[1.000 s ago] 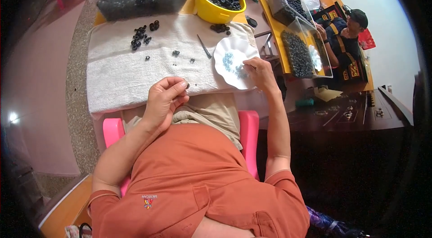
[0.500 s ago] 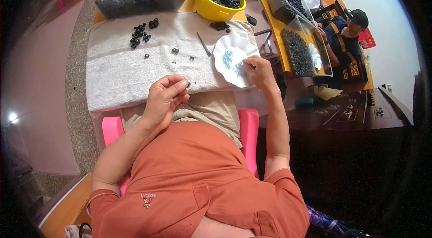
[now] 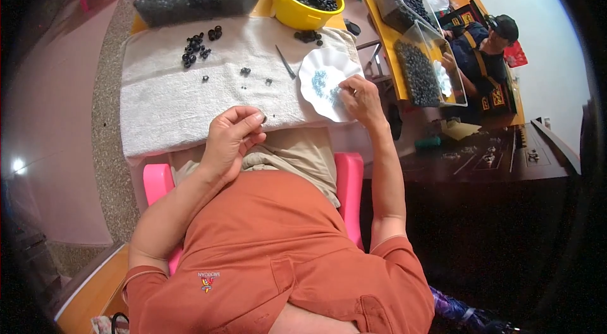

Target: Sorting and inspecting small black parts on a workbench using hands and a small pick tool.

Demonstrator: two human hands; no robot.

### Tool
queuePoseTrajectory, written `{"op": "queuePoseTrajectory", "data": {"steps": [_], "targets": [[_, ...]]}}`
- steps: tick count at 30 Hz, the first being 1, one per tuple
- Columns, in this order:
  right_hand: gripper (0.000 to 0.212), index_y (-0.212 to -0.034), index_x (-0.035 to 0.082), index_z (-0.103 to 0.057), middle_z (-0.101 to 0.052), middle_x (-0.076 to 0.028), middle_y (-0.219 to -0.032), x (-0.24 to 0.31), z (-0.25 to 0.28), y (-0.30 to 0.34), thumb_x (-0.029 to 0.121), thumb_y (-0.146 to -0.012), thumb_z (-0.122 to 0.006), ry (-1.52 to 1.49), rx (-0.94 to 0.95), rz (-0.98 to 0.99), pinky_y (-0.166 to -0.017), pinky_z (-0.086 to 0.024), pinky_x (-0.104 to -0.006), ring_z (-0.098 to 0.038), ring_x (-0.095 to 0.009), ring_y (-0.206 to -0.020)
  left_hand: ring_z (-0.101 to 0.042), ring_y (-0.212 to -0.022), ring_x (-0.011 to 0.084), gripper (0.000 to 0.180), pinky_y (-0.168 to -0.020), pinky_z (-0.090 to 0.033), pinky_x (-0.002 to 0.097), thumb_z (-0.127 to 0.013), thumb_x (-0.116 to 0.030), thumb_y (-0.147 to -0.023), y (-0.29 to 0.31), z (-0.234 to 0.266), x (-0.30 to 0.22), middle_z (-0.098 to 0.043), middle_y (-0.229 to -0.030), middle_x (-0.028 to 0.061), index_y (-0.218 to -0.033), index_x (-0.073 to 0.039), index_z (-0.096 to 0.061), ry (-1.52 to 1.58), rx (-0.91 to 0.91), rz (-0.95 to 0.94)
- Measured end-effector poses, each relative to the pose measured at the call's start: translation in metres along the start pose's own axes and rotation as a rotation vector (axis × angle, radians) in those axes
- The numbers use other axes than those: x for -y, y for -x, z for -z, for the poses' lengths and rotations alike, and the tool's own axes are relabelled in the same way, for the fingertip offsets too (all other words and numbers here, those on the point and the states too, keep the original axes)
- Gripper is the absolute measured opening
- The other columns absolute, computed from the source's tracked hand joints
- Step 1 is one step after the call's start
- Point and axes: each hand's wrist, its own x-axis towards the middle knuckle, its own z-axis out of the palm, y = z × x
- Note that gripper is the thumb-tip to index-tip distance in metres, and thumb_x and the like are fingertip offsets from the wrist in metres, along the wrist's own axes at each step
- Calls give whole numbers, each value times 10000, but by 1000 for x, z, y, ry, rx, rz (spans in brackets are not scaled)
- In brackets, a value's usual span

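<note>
Presently my left hand (image 3: pixel 231 136) pinches a small dark piece (image 3: pixel 264 119), while my right hand (image 3: pixel 363 99), whose hold I cannot tell, is at the white dish (image 3: pixel 343 63) beneath it, many blue bits (image 3: pixel 320 78) unpicked.

Head view, one, wide fisheye: looked steeply down from above and behind the left hand (image 3: pixel 231 139) and right hand (image 3: pixel 363 103), fairly near.
</note>
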Motion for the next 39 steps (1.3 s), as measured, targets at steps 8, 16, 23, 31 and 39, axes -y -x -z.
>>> {"op": "queuePoseTrajectory", "data": {"steps": [8, 16, 23, 31, 39], "targets": [[169, -965, 5, -698, -682, -131, -960, 14, 10, 1, 43, -805, -657, -34, 35, -63, -735, -526, -336, -672, -288, -805, -599, -766, 85, 95, -709, -539, 247, -675, -104, -899, -1, 3, 1, -633, -858, 6, -980, -63, -647, -18, 14, -7], [164, -865, 59, -694, -683, -70, -948, 45, 26, 11, -10, -720, -657, 158, 204, 236, -838, -507, -365, -616, -266, -913, -605, -779, 90, 97, -712, -543, 251, -669, -108, -903, -1, 4, 3, -640, -894, 8, -990, -74, -640, -40, 25, 4], [171, -889, 52, -701, -672, -87, -959, 48, 21, 5, 16, -797, -562, 337, 389, 227, -855, -517, -383, -602, -279, -968, -607, -785, 94, 100, -716, -539, 256, -674, -114, -901, -1, 5, 2, -643, -900, 4, -989, -80, -642, -35, 19, -4], [62, -747, 21, -651, -652, -128, -807, 37, 12, -2, 52, -759, -599, 365, 418, 301, -788, -505, -403, -615, -325, -836, -607, -783, 96, 101, -715, -538, 258, -678, -117, -897, -2, 4, 1, -646, -891, 4, -983, -80, -642, -31, 22, -2], [130, -832, 29, -692, -648, -145, -822, 38, 13, -4, 43, -719, -630, 234, 318, 281, -766, -509, -403, -626, -328, -825, -610, -761, 95, 90, -704, -550, 254, -675, -106, -896, -2, 5, 2, -646, -870, 12, -973, -71, -643, -22, 18, 4]]}}
